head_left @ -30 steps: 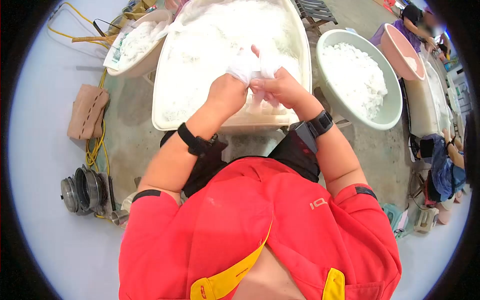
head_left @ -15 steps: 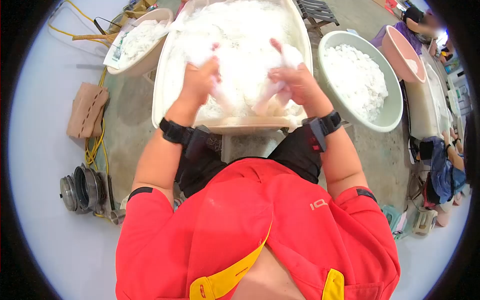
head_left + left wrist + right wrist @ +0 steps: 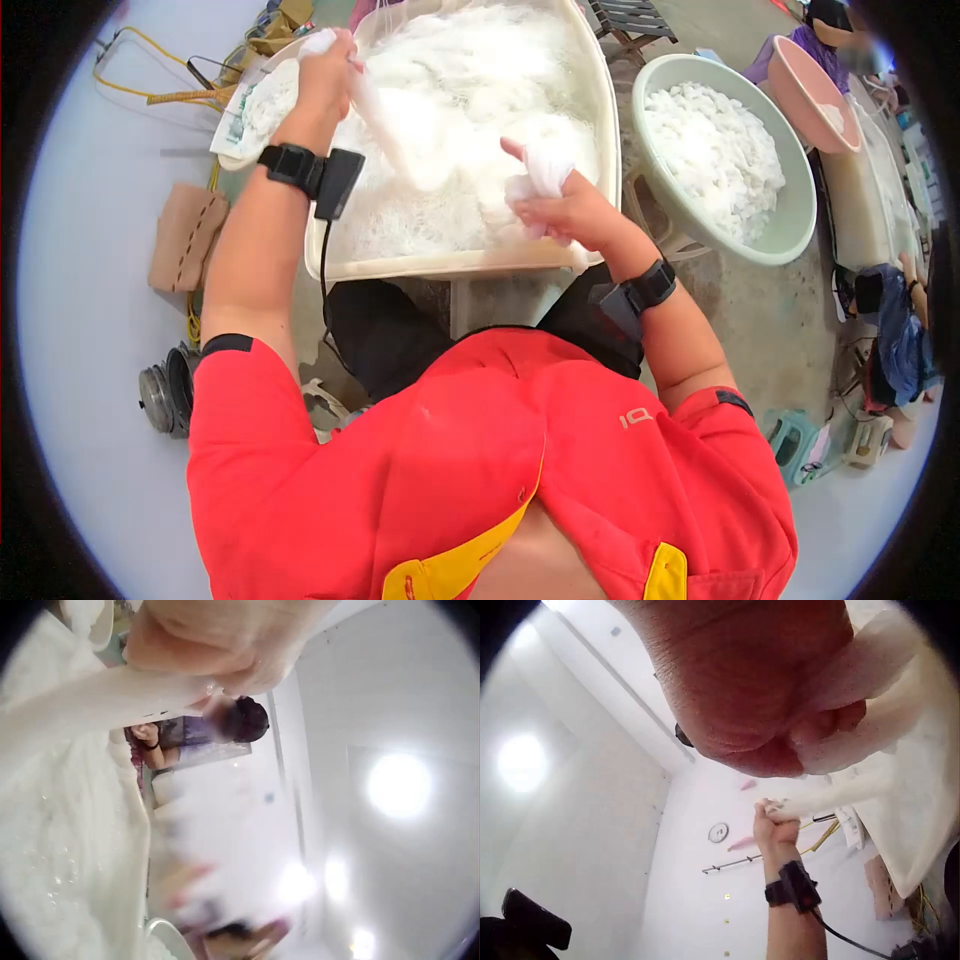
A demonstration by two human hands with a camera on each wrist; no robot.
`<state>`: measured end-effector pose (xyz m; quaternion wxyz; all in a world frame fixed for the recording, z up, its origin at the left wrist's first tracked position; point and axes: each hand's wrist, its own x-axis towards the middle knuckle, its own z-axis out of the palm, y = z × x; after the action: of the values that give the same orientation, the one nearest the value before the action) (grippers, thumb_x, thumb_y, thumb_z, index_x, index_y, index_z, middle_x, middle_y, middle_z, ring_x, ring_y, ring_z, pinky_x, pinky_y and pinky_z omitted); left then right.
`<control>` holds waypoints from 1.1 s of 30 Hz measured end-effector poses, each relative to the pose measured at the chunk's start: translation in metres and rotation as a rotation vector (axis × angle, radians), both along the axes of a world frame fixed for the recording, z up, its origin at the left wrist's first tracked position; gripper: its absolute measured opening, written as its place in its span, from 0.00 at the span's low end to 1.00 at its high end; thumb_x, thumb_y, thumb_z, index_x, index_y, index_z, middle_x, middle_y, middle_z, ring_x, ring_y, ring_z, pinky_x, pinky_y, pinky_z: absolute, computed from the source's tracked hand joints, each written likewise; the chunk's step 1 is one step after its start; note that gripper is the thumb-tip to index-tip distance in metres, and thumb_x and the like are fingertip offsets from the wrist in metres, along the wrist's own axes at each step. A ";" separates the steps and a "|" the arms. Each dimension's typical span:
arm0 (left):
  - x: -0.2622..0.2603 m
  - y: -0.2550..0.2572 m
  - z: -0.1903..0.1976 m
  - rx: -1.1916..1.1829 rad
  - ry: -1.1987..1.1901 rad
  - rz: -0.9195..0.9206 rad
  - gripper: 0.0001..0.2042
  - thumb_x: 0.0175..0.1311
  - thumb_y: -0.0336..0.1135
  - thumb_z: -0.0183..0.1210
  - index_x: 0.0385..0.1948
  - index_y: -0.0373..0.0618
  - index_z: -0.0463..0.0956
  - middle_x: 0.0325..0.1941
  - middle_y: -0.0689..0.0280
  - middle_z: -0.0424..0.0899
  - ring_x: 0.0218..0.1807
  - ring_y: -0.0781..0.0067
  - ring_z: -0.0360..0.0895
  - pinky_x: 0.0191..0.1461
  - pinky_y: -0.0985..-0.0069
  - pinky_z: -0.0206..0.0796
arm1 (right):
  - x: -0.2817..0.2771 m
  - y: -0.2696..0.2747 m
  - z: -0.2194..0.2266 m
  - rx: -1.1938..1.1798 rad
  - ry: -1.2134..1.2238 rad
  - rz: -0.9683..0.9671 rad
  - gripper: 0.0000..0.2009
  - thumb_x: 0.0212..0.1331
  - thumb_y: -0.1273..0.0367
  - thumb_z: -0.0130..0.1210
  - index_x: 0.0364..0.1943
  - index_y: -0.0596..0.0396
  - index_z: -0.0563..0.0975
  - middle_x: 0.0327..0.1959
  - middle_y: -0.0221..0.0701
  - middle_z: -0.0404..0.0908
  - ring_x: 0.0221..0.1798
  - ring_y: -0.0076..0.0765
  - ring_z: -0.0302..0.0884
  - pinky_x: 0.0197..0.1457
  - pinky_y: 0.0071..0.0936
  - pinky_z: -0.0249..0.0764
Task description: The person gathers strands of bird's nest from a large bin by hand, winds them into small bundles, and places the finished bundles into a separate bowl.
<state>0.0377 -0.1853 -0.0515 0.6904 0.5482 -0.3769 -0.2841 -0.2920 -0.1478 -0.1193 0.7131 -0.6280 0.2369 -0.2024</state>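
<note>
A large cream tub full of wet white fibre stands in front of me. At its far left rim my left hand is raised, fingers curled round a white fibre strip. That strip slants down from the fist towards the tub's middle; the left wrist view shows it as a smooth, pale band. Over the tub's right side, my right hand grips a white fibre wad. In the right wrist view, its fingers curl round two translucent folds.
To the right stands a pale green basin heaped with white lumps, with a pink basin beyond. A smaller tub of white material is at the left. A slatted stool stands behind. Another person works across the room.
The hands were together over the tub, then parted. My left hand has swung up and left, drawing the fibre strip out long; my right hand has shifted slightly back towards the middle.
</note>
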 end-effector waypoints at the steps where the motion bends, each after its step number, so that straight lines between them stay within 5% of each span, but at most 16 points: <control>1: 0.003 -0.019 0.009 -0.075 0.076 -0.061 0.08 0.63 0.35 0.54 0.29 0.41 0.71 0.23 0.68 0.71 0.22 0.76 0.66 0.28 0.76 0.62 | -0.002 0.001 0.003 0.011 0.002 0.017 0.35 0.50 0.73 0.54 0.66 0.45 0.57 0.26 0.24 0.72 0.22 0.20 0.65 0.24 0.19 0.64; 6: -0.001 -0.118 0.038 -0.169 0.190 -0.265 0.04 0.63 0.31 0.53 0.32 0.42 0.70 0.25 0.69 0.71 0.25 0.76 0.68 0.32 0.71 0.65 | -0.007 0.001 0.002 0.005 -0.005 0.042 0.35 0.49 0.75 0.51 0.66 0.45 0.57 0.25 0.24 0.71 0.22 0.19 0.65 0.25 0.19 0.65; 8: -0.086 -0.101 0.043 -0.250 0.126 -0.272 0.04 0.60 0.30 0.53 0.27 0.43 0.73 0.22 0.69 0.73 0.26 0.78 0.70 0.28 0.79 0.62 | -0.013 0.001 -0.002 -0.004 0.013 0.051 0.35 0.49 0.75 0.50 0.66 0.44 0.57 0.25 0.24 0.71 0.23 0.19 0.65 0.25 0.19 0.65; 11: -0.137 -0.144 0.016 -0.136 0.043 -0.282 0.07 0.64 0.34 0.51 0.28 0.43 0.70 0.20 0.71 0.70 0.25 0.80 0.68 0.28 0.80 0.62 | -0.023 0.002 -0.013 -0.049 0.024 0.053 0.34 0.48 0.75 0.50 0.65 0.44 0.60 0.27 0.27 0.73 0.24 0.22 0.65 0.29 0.22 0.67; 12: -0.136 -0.169 0.004 -0.116 0.079 -0.477 0.05 0.62 0.33 0.55 0.31 0.43 0.71 0.25 0.68 0.72 0.27 0.75 0.70 0.32 0.73 0.65 | -0.026 0.004 -0.015 -0.069 0.034 0.048 0.33 0.47 0.75 0.50 0.64 0.45 0.61 0.28 0.29 0.73 0.25 0.24 0.65 0.30 0.23 0.68; 13: -0.157 -0.167 -0.002 -0.012 -0.032 -0.453 0.07 0.62 0.35 0.55 0.31 0.42 0.72 0.25 0.68 0.73 0.27 0.75 0.70 0.32 0.73 0.65 | -0.028 0.007 -0.016 -0.158 0.011 0.002 0.33 0.46 0.75 0.50 0.63 0.46 0.63 0.30 0.32 0.74 0.29 0.27 0.66 0.37 0.25 0.68; 16: -0.217 -0.159 -0.023 0.228 -0.323 -0.456 0.13 0.61 0.42 0.55 0.32 0.39 0.73 0.25 0.67 0.75 0.27 0.73 0.71 0.32 0.73 0.63 | -0.034 0.009 -0.030 -0.244 -0.075 0.019 0.33 0.51 0.77 0.51 0.65 0.41 0.59 0.28 0.22 0.69 0.25 0.18 0.62 0.28 0.19 0.65; 21: -0.265 -0.171 -0.065 0.218 -0.500 -0.640 0.17 0.61 0.46 0.53 0.29 0.37 0.75 0.26 0.64 0.76 0.28 0.73 0.71 0.33 0.73 0.62 | -0.045 0.012 -0.038 -0.281 -0.091 -0.010 0.30 0.51 0.75 0.52 0.62 0.46 0.62 0.27 0.28 0.71 0.25 0.23 0.67 0.30 0.24 0.68; 24: -0.296 -0.159 -0.046 0.408 -0.708 -0.553 0.21 0.60 0.49 0.54 0.30 0.34 0.75 0.29 0.62 0.77 0.30 0.70 0.72 0.37 0.72 0.64 | -0.042 0.009 -0.054 -0.284 0.051 -0.006 0.29 0.51 0.74 0.53 0.61 0.49 0.63 0.24 0.29 0.72 0.25 0.24 0.68 0.30 0.25 0.69; 28: -0.317 -0.164 -0.042 0.561 -1.661 -0.945 0.30 0.58 0.58 0.51 0.39 0.30 0.75 0.39 0.48 0.79 0.44 0.55 0.75 0.50 0.66 0.64 | -0.045 0.008 -0.050 -0.285 -0.017 -0.007 0.27 0.49 0.74 0.52 0.58 0.53 0.64 0.26 0.32 0.74 0.28 0.30 0.70 0.33 0.27 0.69; 31: -0.320 -0.155 -0.046 0.508 -1.775 -1.105 0.30 0.57 0.60 0.49 0.38 0.35 0.78 0.42 0.50 0.79 0.48 0.53 0.74 0.52 0.64 0.63 | -0.049 0.007 -0.042 -0.232 0.060 0.029 0.19 0.46 0.72 0.52 0.46 0.59 0.73 0.39 0.46 0.76 0.43 0.49 0.72 0.49 0.33 0.68; 33: -0.320 -0.159 -0.043 0.424 -1.790 -1.127 0.27 0.58 0.58 0.49 0.34 0.37 0.79 0.39 0.53 0.80 0.44 0.54 0.75 0.50 0.63 0.63 | -0.057 0.011 -0.025 -0.218 -0.004 -0.021 0.22 0.47 0.72 0.52 0.51 0.58 0.70 0.41 0.47 0.75 0.45 0.48 0.72 0.51 0.32 0.67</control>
<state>-0.2820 -0.3443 -0.0946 -0.1752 0.4129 -0.8862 -0.1163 -0.3486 -0.1366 -0.1442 0.6390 -0.6988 0.2186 -0.2358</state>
